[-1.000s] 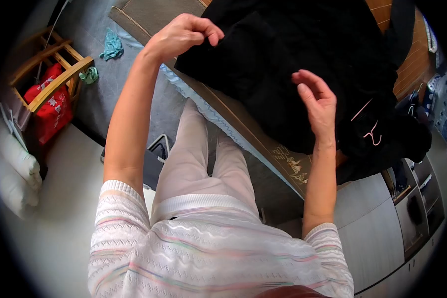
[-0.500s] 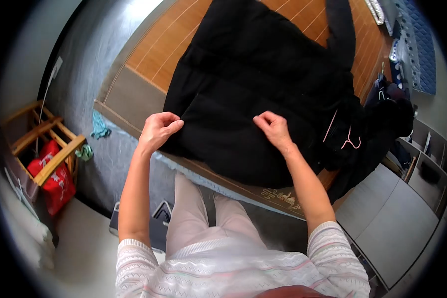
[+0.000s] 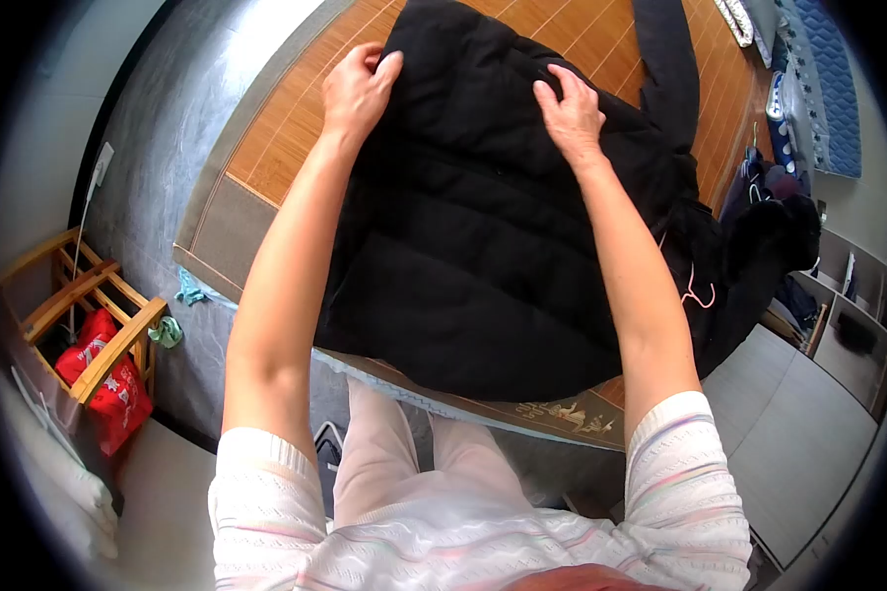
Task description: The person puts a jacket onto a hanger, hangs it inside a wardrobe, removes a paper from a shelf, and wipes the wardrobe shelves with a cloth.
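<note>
A black padded jacket (image 3: 473, 256) lies spread over the bed, one dark sleeve (image 3: 668, 69) stretching away at the far right. My left hand (image 3: 357, 97) is at the jacket's far left edge, its thumb against the cloth and its fingers curled around the border. Over the far side of the jacket, my right hand (image 3: 572, 113) rests with thumb and forefinger apart, touching the fabric. A pink hanger (image 3: 698, 289) shows beside the collar area, partly covered by black cloth.
The bed carries an orange-brown mat (image 3: 291, 128) with a grey-brown border. A wooden stool (image 3: 118, 345) with a red bag (image 3: 108, 384) stands at left. Dark clothes (image 3: 784, 222) are piled at right, near a grey cabinet (image 3: 798, 424). A blue quilted pad (image 3: 826, 89) is at far right.
Both hands have moved from the near part of the jacket to its far side. My right hand's fingers have spread from a pinch. The jacket's near part now lies flatter.
</note>
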`<state>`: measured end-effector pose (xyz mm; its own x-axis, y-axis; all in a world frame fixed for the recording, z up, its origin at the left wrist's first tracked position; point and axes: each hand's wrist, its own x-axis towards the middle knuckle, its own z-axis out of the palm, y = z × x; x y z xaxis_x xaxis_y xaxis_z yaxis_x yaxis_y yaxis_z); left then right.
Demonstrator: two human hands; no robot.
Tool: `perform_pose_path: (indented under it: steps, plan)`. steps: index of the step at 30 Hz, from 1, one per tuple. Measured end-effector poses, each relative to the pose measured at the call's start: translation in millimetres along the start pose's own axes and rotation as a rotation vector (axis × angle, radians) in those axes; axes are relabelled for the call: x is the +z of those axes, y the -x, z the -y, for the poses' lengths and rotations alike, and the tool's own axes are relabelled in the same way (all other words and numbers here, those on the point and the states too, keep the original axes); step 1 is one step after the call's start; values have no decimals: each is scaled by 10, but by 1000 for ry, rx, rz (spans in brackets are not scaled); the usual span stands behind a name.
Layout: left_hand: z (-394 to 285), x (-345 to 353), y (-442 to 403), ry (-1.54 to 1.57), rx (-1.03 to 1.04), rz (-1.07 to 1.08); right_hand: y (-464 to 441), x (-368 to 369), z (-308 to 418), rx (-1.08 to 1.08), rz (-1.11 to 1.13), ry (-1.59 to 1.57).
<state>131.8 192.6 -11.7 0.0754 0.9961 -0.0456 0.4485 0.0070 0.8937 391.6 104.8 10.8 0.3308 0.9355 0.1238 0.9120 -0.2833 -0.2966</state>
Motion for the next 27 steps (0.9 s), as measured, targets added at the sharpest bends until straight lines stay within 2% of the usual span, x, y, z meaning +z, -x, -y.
perform_pose_path:
  steps: [2, 5, 7, 9, 12, 13, 15, 17, 19, 20, 23, 24, 25, 27]
  plan:
    - [44, 208, -214, 6, -41, -36, 56, 247, 12, -8, 3, 51]
    - [-201, 275, -131, -221, 145, -21, 240, 540, -205, -40, -42, 154]
    - [-494, 285, 243, -118, 390, -8, 283, 644, -221, -63, -63, 182]
    - [-697, 281, 565, -238, 504, 64, 294, 662, -198, -67, -61, 221]
    - [-664, 292, 596, -249, 477, 55, 282, 671, -157, -54, -56, 212]
    - [-581, 299, 502, -198, 452, -15, 289, 687, -155, -54, -57, 212]
    - [-455, 263, 287, -101, 302, -91, 300, 710, -169, -59, -69, 229]
    - [-48, 293, -40, -40, 149, -73, 314, 753, -164, -63, -81, 234]
    - [235, 222, -240, -3, -172, 155, 311, 765, -171, -70, -97, 234]
    - [237, 224, -306, -145, -167, 227, 313, 773, -175, -70, -95, 229]
    - [128, 279, -366, 211, -105, 308, 317, 789, -175, -59, -80, 266]
    - [-15, 256, -333, 157, -36, 317, 312, 797, -172, -55, -82, 264]
    - [-89, 284, -300, 247, 38, 329, 314, 792, -171, -53, -88, 259]
    - [-312, 189, -43, -28, 237, 227, 315, 790, -163, -61, -89, 246]
